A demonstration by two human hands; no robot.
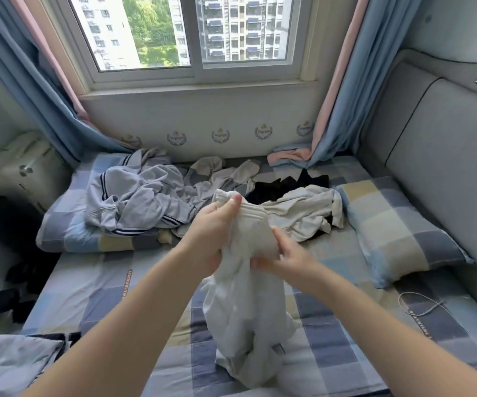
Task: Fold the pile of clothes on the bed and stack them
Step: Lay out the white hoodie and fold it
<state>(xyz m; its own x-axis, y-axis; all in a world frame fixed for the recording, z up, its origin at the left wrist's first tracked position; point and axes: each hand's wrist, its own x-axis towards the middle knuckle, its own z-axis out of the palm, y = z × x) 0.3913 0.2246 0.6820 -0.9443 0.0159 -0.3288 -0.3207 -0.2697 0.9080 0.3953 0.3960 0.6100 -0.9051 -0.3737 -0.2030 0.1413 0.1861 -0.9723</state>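
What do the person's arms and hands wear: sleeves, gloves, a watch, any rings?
The left hand and the right hand are ungloved, and no ring is visible. The arms are bare to the picture's edge: no sleeve, watch or bracelet shows.

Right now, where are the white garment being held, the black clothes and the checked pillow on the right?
white garment (240, 310): head view, on its hanging lower part.
black clothes (271, 191): head view, middle of the dark heap.
checked pillow (397, 227): head view, middle of its top face.
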